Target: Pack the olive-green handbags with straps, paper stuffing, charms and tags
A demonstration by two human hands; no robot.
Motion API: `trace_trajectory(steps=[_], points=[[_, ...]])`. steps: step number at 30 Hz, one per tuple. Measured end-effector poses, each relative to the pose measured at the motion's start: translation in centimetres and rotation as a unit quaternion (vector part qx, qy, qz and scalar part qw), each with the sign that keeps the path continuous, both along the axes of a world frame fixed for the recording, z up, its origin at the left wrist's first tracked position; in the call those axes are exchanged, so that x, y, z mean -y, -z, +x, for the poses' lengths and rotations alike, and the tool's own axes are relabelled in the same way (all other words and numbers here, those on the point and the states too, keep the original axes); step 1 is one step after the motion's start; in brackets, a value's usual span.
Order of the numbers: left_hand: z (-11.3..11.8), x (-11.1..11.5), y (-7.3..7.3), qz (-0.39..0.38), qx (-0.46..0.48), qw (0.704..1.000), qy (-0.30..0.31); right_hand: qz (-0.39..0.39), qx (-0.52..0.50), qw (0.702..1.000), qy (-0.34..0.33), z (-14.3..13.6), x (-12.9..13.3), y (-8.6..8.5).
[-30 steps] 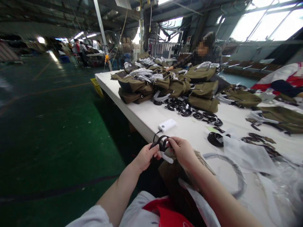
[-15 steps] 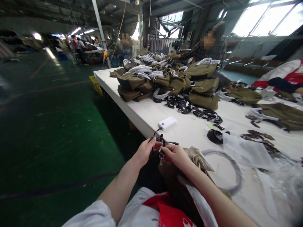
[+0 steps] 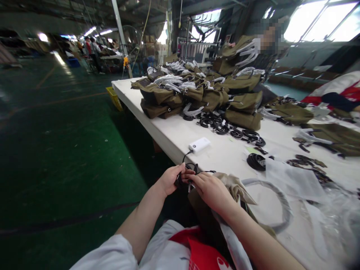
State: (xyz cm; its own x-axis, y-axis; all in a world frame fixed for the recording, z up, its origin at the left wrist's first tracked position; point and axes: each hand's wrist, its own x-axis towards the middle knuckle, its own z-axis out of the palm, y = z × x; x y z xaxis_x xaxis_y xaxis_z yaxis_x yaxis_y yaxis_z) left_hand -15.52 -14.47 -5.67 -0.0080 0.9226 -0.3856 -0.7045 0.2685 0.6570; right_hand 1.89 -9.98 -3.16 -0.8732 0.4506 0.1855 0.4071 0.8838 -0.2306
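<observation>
Close to the table's near edge, my left hand (image 3: 172, 179) is closed round a coiled black strap (image 3: 179, 181). My right hand (image 3: 206, 184) meets it from the right, its fingers pinched on the strap's end, where a small metal clasp (image 3: 189, 186) shows below the fingertips. An olive bag (image 3: 201, 206) with a beige lining (image 3: 232, 184) lies on my lap under the right forearm. Just beyond my hands, a white power bank (image 3: 199, 144) with a black cable rests on the white table (image 3: 168, 139).
Olive bags (image 3: 210, 99) with wrapped handles are piled across the table. Coiled black straps (image 3: 221, 128) lie before them. Clear plastic (image 3: 343, 221) covers the right side. A person (image 3: 270, 52) stands behind the pile; a red and white sleeve (image 3: 340, 90) shows at right.
My right hand has turned more palm-down over the strap end, and less of the metal clasp shows. Behind the pile, the person has moved right and now holds up an olive bag.
</observation>
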Motion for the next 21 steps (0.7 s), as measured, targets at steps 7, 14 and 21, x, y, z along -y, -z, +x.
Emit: trace_trajectory(steps=[7,14,21], points=[[0.0,0.0,1.0,-0.01,-0.032,0.999,-0.027,0.151,0.015,0.988,0.011,0.7,-0.3,-0.5],[0.4,-0.2,1.8,-0.032,0.028,0.999,-0.003,0.077,-0.029,0.994,0.073,0.1,0.4,0.0],[1.3,-0.1,0.9,-0.015,0.022,1.0,-0.001,-0.156,-0.073,0.967,0.186,-1.1,1.1,0.6]])
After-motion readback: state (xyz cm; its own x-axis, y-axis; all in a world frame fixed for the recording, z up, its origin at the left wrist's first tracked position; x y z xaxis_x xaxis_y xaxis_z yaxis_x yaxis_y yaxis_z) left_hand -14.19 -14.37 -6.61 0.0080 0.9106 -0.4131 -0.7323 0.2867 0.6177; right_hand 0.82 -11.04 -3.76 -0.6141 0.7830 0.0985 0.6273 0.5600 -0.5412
